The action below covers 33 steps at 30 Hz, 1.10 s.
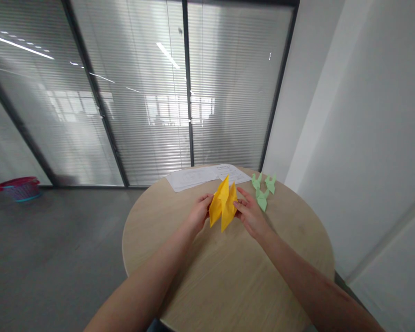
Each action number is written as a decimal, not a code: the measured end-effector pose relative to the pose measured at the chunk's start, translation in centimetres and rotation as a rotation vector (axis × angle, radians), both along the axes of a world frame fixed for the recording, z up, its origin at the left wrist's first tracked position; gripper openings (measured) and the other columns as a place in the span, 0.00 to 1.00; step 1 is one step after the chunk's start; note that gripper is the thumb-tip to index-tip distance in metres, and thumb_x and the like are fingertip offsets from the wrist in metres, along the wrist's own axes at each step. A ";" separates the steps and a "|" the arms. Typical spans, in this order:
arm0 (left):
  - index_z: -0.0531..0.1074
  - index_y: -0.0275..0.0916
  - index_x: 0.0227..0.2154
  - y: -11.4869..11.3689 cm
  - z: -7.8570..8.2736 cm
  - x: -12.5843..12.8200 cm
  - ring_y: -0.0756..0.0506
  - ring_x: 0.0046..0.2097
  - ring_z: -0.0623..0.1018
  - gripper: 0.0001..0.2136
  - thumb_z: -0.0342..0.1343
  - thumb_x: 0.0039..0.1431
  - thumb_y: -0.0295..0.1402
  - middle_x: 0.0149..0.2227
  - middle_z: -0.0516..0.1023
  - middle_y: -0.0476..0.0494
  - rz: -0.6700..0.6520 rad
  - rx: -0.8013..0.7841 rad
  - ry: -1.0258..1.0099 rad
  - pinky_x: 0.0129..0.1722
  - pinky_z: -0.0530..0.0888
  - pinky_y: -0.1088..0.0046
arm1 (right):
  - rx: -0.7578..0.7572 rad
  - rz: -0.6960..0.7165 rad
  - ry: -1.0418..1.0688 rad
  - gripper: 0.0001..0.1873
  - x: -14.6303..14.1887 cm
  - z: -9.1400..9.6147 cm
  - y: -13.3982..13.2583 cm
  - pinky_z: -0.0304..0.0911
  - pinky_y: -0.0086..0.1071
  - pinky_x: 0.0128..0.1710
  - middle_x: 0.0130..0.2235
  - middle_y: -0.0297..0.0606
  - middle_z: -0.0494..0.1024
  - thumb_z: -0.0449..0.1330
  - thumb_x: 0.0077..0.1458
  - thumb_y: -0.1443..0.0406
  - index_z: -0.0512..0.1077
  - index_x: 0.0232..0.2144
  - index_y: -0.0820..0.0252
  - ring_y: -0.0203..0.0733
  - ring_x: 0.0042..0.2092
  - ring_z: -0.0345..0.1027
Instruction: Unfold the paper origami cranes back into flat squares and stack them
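Note:
A folded yellow paper piece [223,204] with pointed flaps stands upright over the round wooden table [228,276]. My left hand [199,213] pinches its left side, fingers closed on the paper. On the other side my right hand [249,212] grips the right flap between thumb and fingers. Both forearms reach in from the bottom of the view.
Three small green folded paper figures [263,189] lie just right of my right hand. White printed sheets [207,176] lie at the table's far edge. Glass partitions with blinds stand behind, a white wall is at right, and a pink and blue basket [19,188] sits on the floor far left.

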State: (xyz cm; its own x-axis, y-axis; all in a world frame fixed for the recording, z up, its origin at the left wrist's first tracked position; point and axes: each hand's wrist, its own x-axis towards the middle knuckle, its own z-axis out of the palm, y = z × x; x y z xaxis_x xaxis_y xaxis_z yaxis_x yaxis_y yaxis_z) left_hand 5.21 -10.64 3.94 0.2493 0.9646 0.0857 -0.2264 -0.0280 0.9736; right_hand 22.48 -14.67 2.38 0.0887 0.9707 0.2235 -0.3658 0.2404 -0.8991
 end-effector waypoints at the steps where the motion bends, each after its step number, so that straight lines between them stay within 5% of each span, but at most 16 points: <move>1: 0.71 0.37 0.30 0.1 -0.1 0.0 0.50 0.28 0.75 0.14 0.61 0.48 0.43 0.29 0.75 0.48 0.012 0.006 0.011 0.26 0.70 0.76 | -0.003 0.002 0.020 0.37 0.0 0.0 0.0 0.69 0.37 0.38 0.33 0.31 0.78 0.70 0.44 0.58 0.65 0.57 0.47 0.43 0.38 0.74; 6: 0.68 0.40 0.34 0.0 -0.4 0.2 0.50 0.29 0.75 0.10 0.57 0.53 0.39 0.33 0.74 0.49 0.188 0.262 0.168 0.25 0.73 0.75 | 0.001 0.001 0.025 0.36 0.0 0.0 0.0 0.69 0.36 0.38 0.32 0.31 0.78 0.71 0.43 0.59 0.66 0.56 0.50 0.41 0.36 0.73; 10: 0.71 0.38 0.35 -0.4 0.0 0.1 0.50 0.29 0.76 0.08 0.54 0.57 0.37 0.34 0.76 0.47 0.180 0.428 0.328 0.26 0.74 0.75 | 0.027 0.004 -0.006 0.36 0.0 -0.2 0.3 0.70 0.37 0.39 0.34 0.31 0.79 0.70 0.45 0.59 0.66 0.57 0.48 0.42 0.37 0.74; 19: 0.70 0.37 0.38 -0.1 -0.6 0.3 0.48 0.32 0.79 0.10 0.60 0.56 0.36 0.39 0.77 0.43 0.028 0.324 0.394 0.26 0.78 0.73 | 0.067 0.129 -0.014 0.21 0.4 -0.3 0.6 0.68 0.39 0.49 0.48 0.39 0.81 0.71 0.46 0.59 0.79 0.44 0.53 0.47 0.47 0.74; 26: 0.73 0.38 0.31 0.8 -1.0 0.1 0.48 0.28 0.76 0.06 0.58 0.56 0.35 0.30 0.78 0.46 0.097 0.279 0.477 0.22 0.73 0.76 | -0.007 0.127 0.037 0.17 0.2 -0.5 0.5 0.69 0.35 0.43 0.40 0.37 0.82 0.73 0.42 0.60 0.80 0.37 0.54 0.43 0.41 0.74; 33: 0.72 0.38 0.29 1.5 -0.6 -0.8 0.47 0.30 0.74 0.07 0.56 0.53 0.37 0.28 0.74 0.48 0.174 0.343 0.299 0.28 0.71 0.74 | -0.122 -0.018 0.187 0.11 0.8 -0.8 1.2 0.70 0.34 0.36 0.35 0.35 0.80 0.71 0.43 0.60 0.74 0.28 0.56 0.42 0.38 0.73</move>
State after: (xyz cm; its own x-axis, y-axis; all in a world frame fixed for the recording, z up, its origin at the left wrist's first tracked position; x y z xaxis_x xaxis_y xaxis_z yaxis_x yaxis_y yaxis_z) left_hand 4.40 -9.11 3.37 0.1494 0.9227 0.3554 0.0986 -0.3715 0.9232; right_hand 23.28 -13.50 1.59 0.1349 0.9874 0.0824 -0.5252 0.1418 -0.8391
